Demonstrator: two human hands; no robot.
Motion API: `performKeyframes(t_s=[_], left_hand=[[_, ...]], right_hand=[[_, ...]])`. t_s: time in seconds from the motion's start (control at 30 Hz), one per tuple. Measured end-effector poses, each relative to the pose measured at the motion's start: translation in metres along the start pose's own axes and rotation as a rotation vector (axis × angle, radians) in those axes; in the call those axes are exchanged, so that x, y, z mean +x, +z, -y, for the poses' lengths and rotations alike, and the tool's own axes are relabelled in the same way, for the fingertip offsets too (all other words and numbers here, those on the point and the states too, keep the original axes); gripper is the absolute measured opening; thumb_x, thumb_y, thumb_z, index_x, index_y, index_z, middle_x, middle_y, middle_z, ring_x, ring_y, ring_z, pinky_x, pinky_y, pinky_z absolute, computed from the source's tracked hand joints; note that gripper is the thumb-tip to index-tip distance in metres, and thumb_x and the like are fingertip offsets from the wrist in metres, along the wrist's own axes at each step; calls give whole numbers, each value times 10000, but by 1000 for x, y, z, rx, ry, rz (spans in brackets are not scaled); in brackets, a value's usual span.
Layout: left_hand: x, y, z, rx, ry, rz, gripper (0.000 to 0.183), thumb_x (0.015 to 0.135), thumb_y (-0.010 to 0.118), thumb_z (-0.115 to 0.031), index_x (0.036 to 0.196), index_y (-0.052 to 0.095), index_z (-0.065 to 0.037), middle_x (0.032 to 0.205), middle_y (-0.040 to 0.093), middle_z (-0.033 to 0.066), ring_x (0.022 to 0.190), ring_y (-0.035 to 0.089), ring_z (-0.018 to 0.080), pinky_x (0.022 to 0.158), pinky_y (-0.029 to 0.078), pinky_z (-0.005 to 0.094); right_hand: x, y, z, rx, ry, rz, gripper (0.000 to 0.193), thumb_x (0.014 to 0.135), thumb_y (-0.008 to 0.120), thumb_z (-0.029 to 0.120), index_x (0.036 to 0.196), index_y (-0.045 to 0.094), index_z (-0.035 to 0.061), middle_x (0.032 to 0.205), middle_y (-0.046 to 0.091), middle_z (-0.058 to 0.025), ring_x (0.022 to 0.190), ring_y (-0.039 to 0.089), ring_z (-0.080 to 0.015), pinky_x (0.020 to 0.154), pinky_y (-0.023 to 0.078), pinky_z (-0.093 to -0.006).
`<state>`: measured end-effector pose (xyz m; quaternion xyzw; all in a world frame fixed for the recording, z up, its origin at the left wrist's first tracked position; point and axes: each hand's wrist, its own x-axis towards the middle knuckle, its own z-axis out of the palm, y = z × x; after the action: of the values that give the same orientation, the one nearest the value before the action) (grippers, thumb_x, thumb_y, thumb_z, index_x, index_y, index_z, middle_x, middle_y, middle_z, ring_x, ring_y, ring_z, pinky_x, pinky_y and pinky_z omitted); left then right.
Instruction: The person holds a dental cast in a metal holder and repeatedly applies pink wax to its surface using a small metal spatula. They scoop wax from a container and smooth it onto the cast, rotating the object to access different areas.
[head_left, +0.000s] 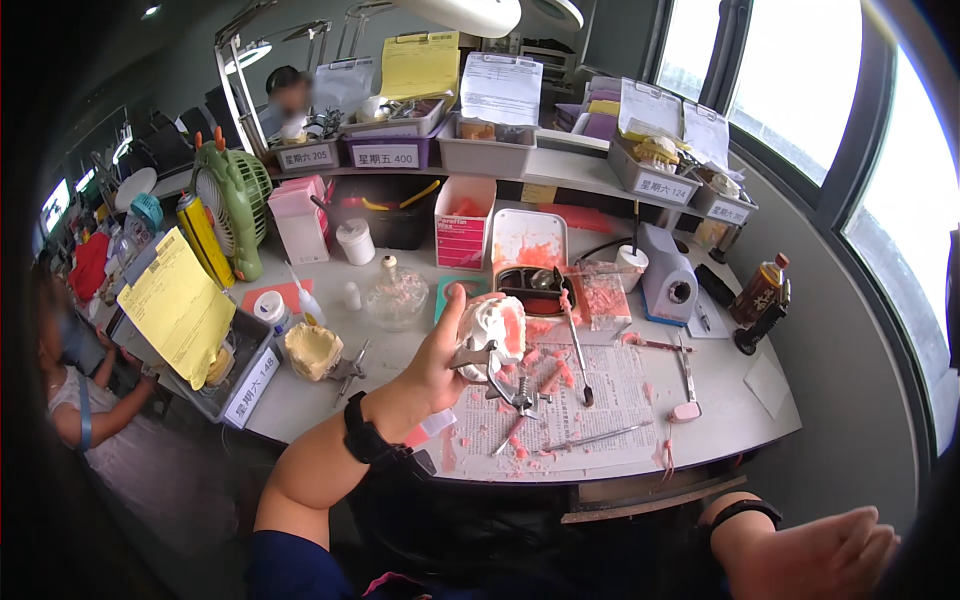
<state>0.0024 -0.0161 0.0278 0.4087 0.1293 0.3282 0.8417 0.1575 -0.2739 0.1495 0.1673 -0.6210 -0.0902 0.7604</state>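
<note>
My left hand [440, 355] is raised over the near side of the bench, gripping a white plaster dental cast [492, 335] with pink wax along its arch. The cast is mounted on a metal articulator [520, 395], whose springs and screws hang below it. Under it, a newspaper sheet [610, 390] is strewn with pink wax scraps [555, 375]. A wax spatula [577, 350] leans from the wax tin [530, 245] onto the paper. My right hand [815, 555] is off the bench at the lower right, its fingers curled; the inside of its grip is hidden.
A second plaster cast [312, 350] on an articulator stands left, beside a grey bin [235, 370]. Behind are a glass burner [395, 295], a wax box [464, 222] and a green fan [228, 200]. A bottle [760, 288] stands right. A person [110, 400] sits at far left.
</note>
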Motion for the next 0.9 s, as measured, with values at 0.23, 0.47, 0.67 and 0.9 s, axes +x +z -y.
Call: performKeyframes(t_s=[0.23,0.47,0.67,0.9], left_hand=[[4,-16,6,-53,-33,-65,716,925,311,-669,1225,547,-64,1020,670,140,825,679,292,761,549,506],[2,-6,-2,-102,-124,-101,703,929,340,-655,1229,548,-55,1035,663,118,839,667,267,739,556,443],[6,-5,4,-39,-90,54,709,931,343,-651,1237,542,-43,1054,658,116,892,654,258,773,543,442],[0,-4,1,16,-36,-247,714,911,343,-678,1144,605,-56,931,686,104,752,674,256,673,558,384]], right_hand=[[30,18,-34,257,1178,-95,217,861,629,-14,1054,677,73,1010,651,-55,854,610,-182,736,479,-276],[12,30,-46,410,1157,-116,132,864,648,49,985,701,55,936,674,-63,796,629,-172,686,490,-279],[-22,59,-64,629,1070,-156,103,866,665,103,926,721,40,872,694,-71,746,645,-164,643,500,-282],[-42,98,-86,932,899,-156,156,869,685,165,857,745,22,797,717,-79,687,664,-154,594,511,-285]])
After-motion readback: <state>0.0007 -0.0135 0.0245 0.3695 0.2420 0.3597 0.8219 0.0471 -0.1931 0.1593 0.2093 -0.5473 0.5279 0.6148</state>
